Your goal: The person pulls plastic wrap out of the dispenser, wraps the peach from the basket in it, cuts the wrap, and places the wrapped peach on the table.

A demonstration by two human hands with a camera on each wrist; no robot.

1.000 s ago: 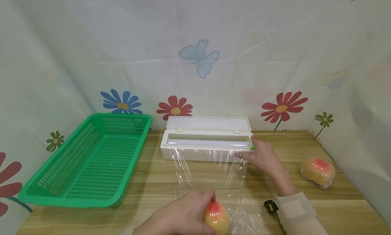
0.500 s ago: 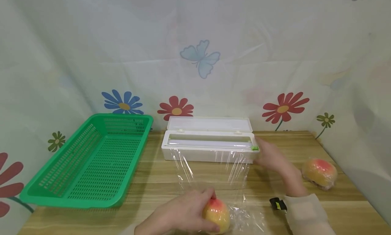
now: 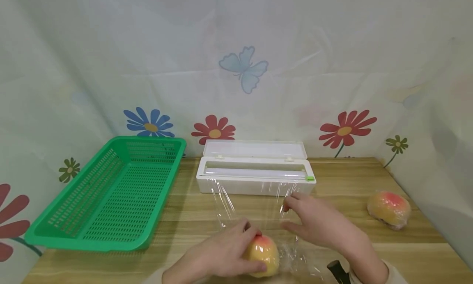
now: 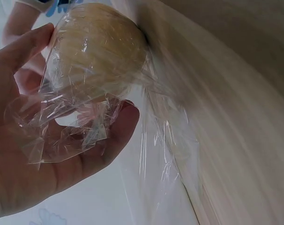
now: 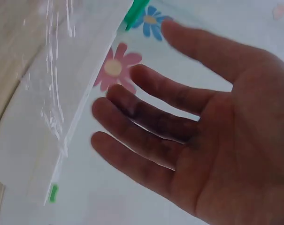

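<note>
In the head view, a yellow peach with a red top (image 3: 267, 255) sits at the front of the table, wrapped in clear film. My left hand (image 3: 223, 251) grips it from the left, thumb in front and fingers over the top. Crumpled film (image 4: 71, 129) hangs off the peach across the palm in the left wrist view. A sheet of cling film (image 3: 251, 208) stretches from the peach back to a white cling film dispenser (image 3: 255, 188), its lid raised. My right hand (image 3: 323, 222) is over the sheet's right edge, fingers loosely bent and holding nothing; the right wrist view shows its bare palm.
A green slotted basket (image 3: 142, 234) stands at the left. Another film-wrapped peach (image 3: 389, 210) lies near the table's right edge. A green slide cutter (image 3: 309, 178) sits at the dispenser's right end. Behind the wooden table (image 3: 343, 173) hangs a flowered curtain (image 3: 288, 103).
My right hand has left the dispenser's right end and come forward and left, over the film. My left hand keeps its grip on the peach in nearly the same place.
</note>
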